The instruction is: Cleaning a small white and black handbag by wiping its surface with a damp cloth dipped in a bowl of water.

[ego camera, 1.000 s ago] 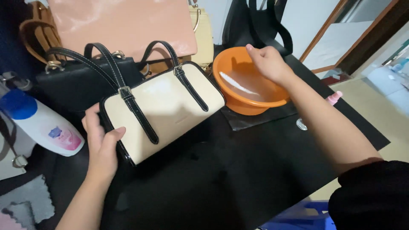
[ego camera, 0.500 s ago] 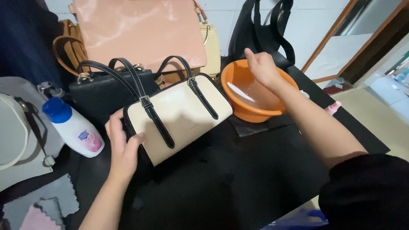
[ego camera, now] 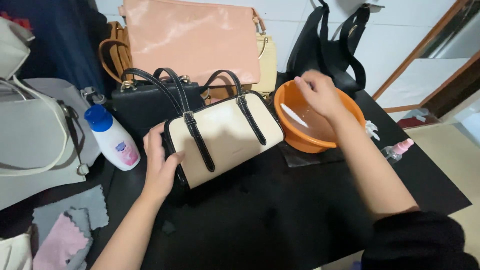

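Observation:
A cream handbag with black straps and handles lies on the black table. My left hand grips its left end. My right hand is over the orange basin at the back right, fingers down at the water inside, and it is blurred. A white object lies in the basin; whether the fingers hold anything is unclear.
A white bottle with a blue cap stands left of the bag. Behind are a black bag, a pink clutch, a brown bag and a black bag. Grey and pink cloths lie front left. A small spray bottle is at right.
The view has shifted so everything sits further right and lower. My right hand has moved from the basin's rim to over its inside. My left hand stays on the bag's end.

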